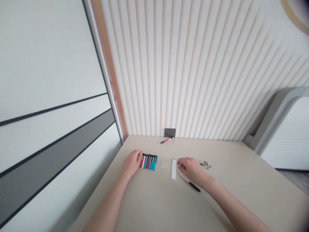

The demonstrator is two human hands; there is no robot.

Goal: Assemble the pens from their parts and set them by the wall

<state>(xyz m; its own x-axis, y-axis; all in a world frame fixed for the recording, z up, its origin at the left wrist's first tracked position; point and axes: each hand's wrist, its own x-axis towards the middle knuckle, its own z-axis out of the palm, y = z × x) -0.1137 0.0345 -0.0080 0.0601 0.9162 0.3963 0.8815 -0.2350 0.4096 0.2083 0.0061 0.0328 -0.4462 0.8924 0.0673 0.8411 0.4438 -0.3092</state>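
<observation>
My left hand (132,161) rests on the beige table (154,206), its fingertips touching the left end of a row of several pen barrels (148,161) in red, white and teal. My right hand (191,168) lies further right with its fingers curled down; whether it holds anything is hidden. It sits between a bundle of thin white tubes (173,168) and a heap of small metal parts (206,165). A black and white pen (190,182) lies just under the right wrist. Small white caps (164,165) sit between the barrels and the tubes.
A finished red pen (165,140) lies near the back edge, below a grey wall socket (170,132). A ribbed wall stands behind the table and a white and grey panel wall on the left. A white cabinet (287,135) stands at the right.
</observation>
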